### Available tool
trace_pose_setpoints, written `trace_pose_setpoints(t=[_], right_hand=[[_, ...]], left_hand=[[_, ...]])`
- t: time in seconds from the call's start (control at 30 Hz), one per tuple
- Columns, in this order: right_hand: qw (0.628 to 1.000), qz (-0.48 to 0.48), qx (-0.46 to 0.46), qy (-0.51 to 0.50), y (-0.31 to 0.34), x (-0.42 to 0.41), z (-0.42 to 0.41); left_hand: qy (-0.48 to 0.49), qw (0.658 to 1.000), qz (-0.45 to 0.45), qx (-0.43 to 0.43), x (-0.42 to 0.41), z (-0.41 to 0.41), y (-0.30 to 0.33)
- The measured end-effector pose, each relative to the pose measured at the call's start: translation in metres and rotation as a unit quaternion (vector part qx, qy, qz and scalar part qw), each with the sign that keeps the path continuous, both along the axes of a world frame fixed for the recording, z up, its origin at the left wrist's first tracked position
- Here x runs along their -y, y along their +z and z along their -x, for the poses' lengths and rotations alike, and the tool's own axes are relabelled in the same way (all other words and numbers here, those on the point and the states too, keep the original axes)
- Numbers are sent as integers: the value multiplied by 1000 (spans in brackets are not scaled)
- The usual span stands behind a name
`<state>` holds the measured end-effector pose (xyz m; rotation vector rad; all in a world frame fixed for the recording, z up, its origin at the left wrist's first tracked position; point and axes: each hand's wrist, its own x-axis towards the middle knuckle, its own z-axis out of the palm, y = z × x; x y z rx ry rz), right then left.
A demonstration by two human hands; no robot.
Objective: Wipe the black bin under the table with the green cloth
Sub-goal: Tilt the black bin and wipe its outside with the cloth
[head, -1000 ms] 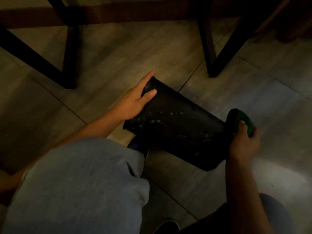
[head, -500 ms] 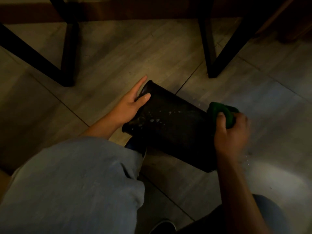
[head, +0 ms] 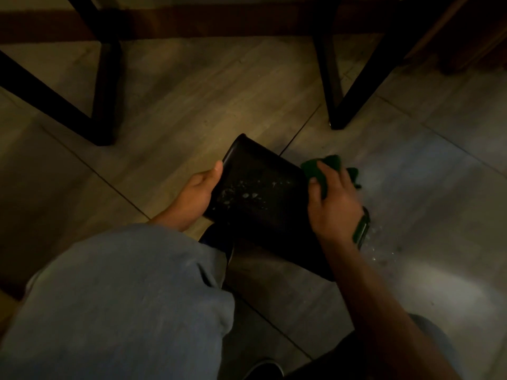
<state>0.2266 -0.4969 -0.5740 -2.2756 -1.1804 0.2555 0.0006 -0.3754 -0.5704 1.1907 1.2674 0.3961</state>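
The black bin (head: pixel 258 198) lies tipped on its side on the tiled floor (head: pixel 175 105), its long axis running from upper left, toward the table legs (head: pixel 333 86), down to lower right, toward the person. Pale specks dot its upturned side. Which end is the mouth cannot be told in the dim light; the lower right end is hidden behind the right forearm.

The left hand (head: pixel 196 196) grips the bin's upper left end, thumb hooked over the edge and the fingers out of sight underneath. The right hand (head: pixel 333 204) is closed on the green cloth (head: pixel 321 171), pressing it against the bin's right side, knuckles up, wrist bent. Part of the cloth spills past the fingers onto the floor just beyond the bin. A green band (head: pixel 361 229) shows at that wrist.

Nearer the camera than the bin, a knee in pale blue trousers (head: pixel 123 305) fills the lower left, and a dark shoe (head: pixel 219 239) beside the bin is barely visible.
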Motion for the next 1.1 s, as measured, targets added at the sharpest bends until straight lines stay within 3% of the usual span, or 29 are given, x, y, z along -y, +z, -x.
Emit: trace_pose_setpoints(t=[0.23,0.37,0.57,0.63,0.8,0.9,0.97,1.03,1.1], right_hand=[[992,-39,35,117,3,-74,101],[990,-22,48,130,-2,-48,82],[992,28,-15,-122,-8,71,-9],[988,26,-24,-150,-7,76,-11],[1000,-12,-1,-11,-3,3,49],[993,-41,37,105,2,-44,109],[984,-44,58,163,1,-43,108],[986,-40,76,146,-6,-8,68],[998,-9,43,35,-11,42,16]], left_hand=[[45,999,-24,9,7,5,1],[73,997,6,1,9,9,-4],[50,999,11,-14,4,-1,-1],[40,999,-3,-18,4,-5,-3],[0,999,-27,-30,6,-11,-1],[24,999,-23,-23,10,-6,-8],[45,998,-24,-26,11,3,-14],[35,998,-38,-42,11,9,-21],[21,998,-35,-47,10,9,-19]])
